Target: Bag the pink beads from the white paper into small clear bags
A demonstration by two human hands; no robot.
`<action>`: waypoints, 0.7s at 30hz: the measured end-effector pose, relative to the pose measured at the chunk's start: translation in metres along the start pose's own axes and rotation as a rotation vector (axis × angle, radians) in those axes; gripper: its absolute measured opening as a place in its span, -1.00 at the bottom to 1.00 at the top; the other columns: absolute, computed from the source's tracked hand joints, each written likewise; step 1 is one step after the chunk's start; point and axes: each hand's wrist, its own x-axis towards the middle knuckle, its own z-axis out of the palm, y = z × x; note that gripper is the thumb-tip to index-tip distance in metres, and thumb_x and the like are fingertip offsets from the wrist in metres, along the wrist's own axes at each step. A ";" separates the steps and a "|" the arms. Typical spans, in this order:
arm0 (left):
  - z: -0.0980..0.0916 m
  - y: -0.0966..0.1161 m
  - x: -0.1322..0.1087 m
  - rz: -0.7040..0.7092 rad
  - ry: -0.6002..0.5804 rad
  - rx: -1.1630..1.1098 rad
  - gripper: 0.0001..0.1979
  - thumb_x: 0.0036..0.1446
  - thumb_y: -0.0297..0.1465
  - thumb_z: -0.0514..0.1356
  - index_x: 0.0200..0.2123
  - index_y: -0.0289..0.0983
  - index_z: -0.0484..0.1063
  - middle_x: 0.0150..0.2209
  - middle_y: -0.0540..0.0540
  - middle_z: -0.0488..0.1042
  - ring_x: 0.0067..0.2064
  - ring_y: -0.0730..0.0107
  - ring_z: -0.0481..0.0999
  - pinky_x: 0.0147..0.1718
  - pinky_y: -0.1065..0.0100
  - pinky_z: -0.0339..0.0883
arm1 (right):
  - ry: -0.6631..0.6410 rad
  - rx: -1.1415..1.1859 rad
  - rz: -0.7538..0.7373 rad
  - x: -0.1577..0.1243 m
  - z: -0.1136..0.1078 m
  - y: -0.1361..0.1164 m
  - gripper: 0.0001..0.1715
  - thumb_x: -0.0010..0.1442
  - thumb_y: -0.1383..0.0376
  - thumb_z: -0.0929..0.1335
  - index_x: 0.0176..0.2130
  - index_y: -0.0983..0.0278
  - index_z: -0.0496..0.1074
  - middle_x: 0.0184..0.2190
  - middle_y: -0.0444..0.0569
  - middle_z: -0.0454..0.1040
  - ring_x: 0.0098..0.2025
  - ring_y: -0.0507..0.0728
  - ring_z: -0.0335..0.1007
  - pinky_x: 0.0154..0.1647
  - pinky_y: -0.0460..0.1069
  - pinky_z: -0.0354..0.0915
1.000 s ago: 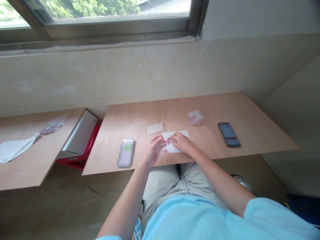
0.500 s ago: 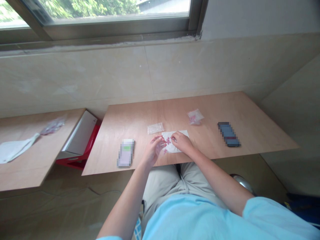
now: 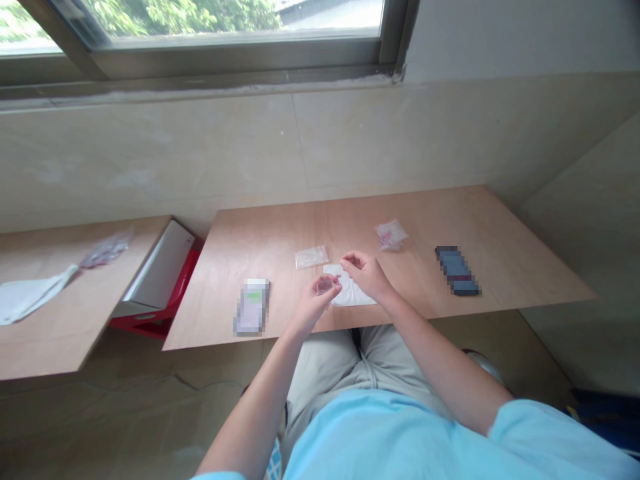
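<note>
A window (image 3: 200, 20) with green foliage behind it ran above a pale tiled wall (image 3: 150, 150). Below the wall stood a plywood table (image 3: 450, 213), with a second wooden table (image 3: 60, 353) to its left. A white box (image 3: 160, 273) in a red holder (image 3: 150, 325) sat in the gap between them. On the left table lay a white cloth (image 3: 30, 297) and a clear bag (image 3: 105, 250). The person, in a light blue T-shirt (image 3: 400, 440) and khaki trousers (image 3: 330, 373), sat at the plywood table, where a pixelated phone (image 3: 251, 307) lay near the front edge and a second pixelated phone (image 3: 457, 270) lay further right.

Between the phones lay a white paper sheet (image 3: 353, 287), with a small clear bag (image 3: 311, 257) just beyond it and a bag of pink pieces (image 3: 391, 235) further right. The hands had parted since the earlier frame. The left hand (image 3: 313, 310) had risen from the sheet's left edge, its fingers gripping a small clear packet (image 3: 325, 287), now held in the air above the sheet's corner. The right hand (image 3: 363, 273) had lifted off the sheet, its fingers loosely curled; whether they held anything tiny was impossible to tell.
</note>
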 end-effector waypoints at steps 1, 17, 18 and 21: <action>0.001 -0.001 0.000 0.013 -0.014 0.024 -0.69 0.02 -0.21 0.42 -0.20 -0.23 0.52 -0.23 -0.12 0.55 -0.23 0.30 0.50 -0.31 0.37 0.29 | -0.036 0.004 -0.028 -0.003 -0.002 -0.011 -0.67 0.35 0.14 0.27 -0.15 0.25 0.54 -0.26 -0.02 0.58 -0.29 0.07 0.47 -0.29 -0.08 0.34; 0.004 -0.001 -0.007 -0.146 -0.061 -0.201 -0.64 0.05 -0.18 0.41 -0.17 -0.23 0.45 -0.03 -0.23 0.55 -0.05 0.09 0.58 -0.28 0.27 0.43 | -0.173 -0.118 0.056 -0.045 -0.036 0.014 -0.76 0.27 0.18 0.35 -0.19 0.25 0.57 -0.33 -0.06 0.59 -0.37 0.06 0.43 -0.36 -0.07 0.28; 0.004 -0.003 -0.008 -0.142 -0.078 -0.178 -0.66 0.07 -0.17 0.40 -0.19 -0.24 0.48 0.00 -0.24 0.54 -0.02 0.07 0.57 -0.25 0.25 0.44 | -0.188 -0.095 0.064 -0.047 -0.036 0.015 -0.75 0.27 0.17 0.36 -0.18 0.26 0.57 -0.33 -0.06 0.58 -0.37 0.07 0.43 -0.37 -0.07 0.28; 0.005 -0.008 -0.006 -0.074 -0.103 -0.087 -0.70 0.10 -0.16 0.38 -0.23 -0.28 0.55 0.00 -0.23 0.55 0.10 0.03 0.50 -0.07 0.18 0.42 | -0.226 -0.015 0.070 -0.048 -0.034 0.015 -0.73 0.26 0.14 0.37 -0.16 0.25 0.55 -0.30 -0.05 0.58 -0.36 0.07 0.42 -0.38 -0.07 0.28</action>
